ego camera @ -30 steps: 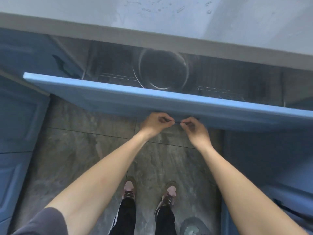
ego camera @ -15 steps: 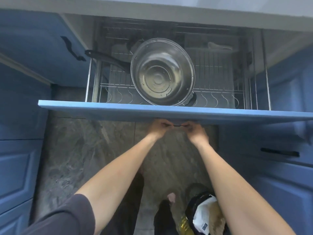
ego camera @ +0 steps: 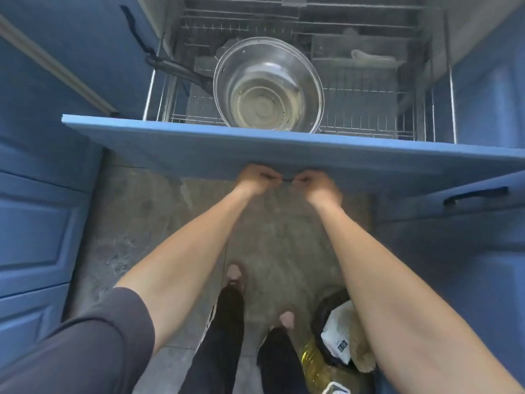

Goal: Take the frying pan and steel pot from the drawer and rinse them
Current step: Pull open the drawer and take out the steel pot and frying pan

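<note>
The left hand (ego camera: 257,177) and right hand (ego camera: 315,182) sit side by side, fingers curled around the dark handle (ego camera: 287,180) on the blue drawer (ego camera: 199,143) front. Beyond them the steel pot (ego camera: 268,86) stands in the drawer's wire rack, and the frying pan's (ego camera: 181,71) handle sticks out to its left.

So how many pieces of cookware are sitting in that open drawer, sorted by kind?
Steel pot: 1
Frying pan, only its black handle showing from beneath the pot: 1
Total: 2
</note>
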Tool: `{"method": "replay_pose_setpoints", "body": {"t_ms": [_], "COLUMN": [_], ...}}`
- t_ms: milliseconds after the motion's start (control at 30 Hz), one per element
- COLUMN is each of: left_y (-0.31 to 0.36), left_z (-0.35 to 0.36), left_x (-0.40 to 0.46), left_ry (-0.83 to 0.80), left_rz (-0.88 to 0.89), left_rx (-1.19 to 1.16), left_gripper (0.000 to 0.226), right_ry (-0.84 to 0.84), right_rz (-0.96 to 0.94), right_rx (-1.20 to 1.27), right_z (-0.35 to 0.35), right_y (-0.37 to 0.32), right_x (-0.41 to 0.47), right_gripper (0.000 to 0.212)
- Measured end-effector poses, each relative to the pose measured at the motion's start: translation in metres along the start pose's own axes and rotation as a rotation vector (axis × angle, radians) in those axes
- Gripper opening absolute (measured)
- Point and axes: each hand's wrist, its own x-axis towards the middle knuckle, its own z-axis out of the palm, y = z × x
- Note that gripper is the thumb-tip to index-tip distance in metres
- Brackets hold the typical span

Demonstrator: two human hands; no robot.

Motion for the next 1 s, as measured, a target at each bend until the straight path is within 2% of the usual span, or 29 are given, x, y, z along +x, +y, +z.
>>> {"method": "replay_pose_setpoints", "body": {"t_ms": [100, 200, 300, 400, 467, 533, 600, 767, 867, 1000], "left_y": [0.002, -0.009, -0.016, -0.017, -0.01, 0.001, 0.021, 0.092, 0.133, 0.168], "left_z": [0.006, 0.015, 0.015, 0.004, -0.017, -0.05, -0.091, -0.191, -0.239, -0.278], "left_x": [-0.009, -0.011, -0.019, -0.047, -0.075, -0.113, -0.152, -0.201, -0.186, -0.118], "left_ry": [0.105, 0.143, 0.035, -0.118, -0.113, -0.082, -0.066, 0.068, 0.064, -0.01], "left_rz": [0.032, 0.047, 0.09, 0.131, 0.171, 0.206, 0.24, 0.316, 0.311, 0.283], "left_rx": [0.153, 0.123, 0.133, 0.23, 0.208, 0.131, 0.062, 0.018, 0.15, 0.216], "left_gripper": [0.026, 0.031, 0.039, 0.061, 0.051, 0.038, 0.028, 0.013, 0.013, 0.016], "right_ry": [0.05, 0.038, 0.039, -0.022, -0.118, -0.204, -0.253, -0.167, -0.103, -0.114], "right_rz": [-0.031, -0.053, -0.08, -0.172, -0.283, -0.381, -0.386, -0.397, -0.395, -0.39], "right_rx": [-0.026, -0.055, -0.023, -0.009, -0.082, -0.075, 0.039, 0.29, 0.362, 0.352], "right_z": [0.002, 0.001, 0.004, 0.001, -0.019, -0.051, -0.094, -0.196, -0.231, -0.234], "right_y": [-0.001, 0.001, 0.003, 0.001, -0.002, -0.008, -0.016, -0.058, -0.089, -0.122], "right_x": [0.001, 0.007, 0.006, -0.007, -0.031, -0.067, -0.107, -0.166, -0.16, -0.116], "right_gripper": [0.019, 0.017, 0.013, 0.029, 0.036, 0.028, 0.018, 0.009, 0.006, 0.004]}}
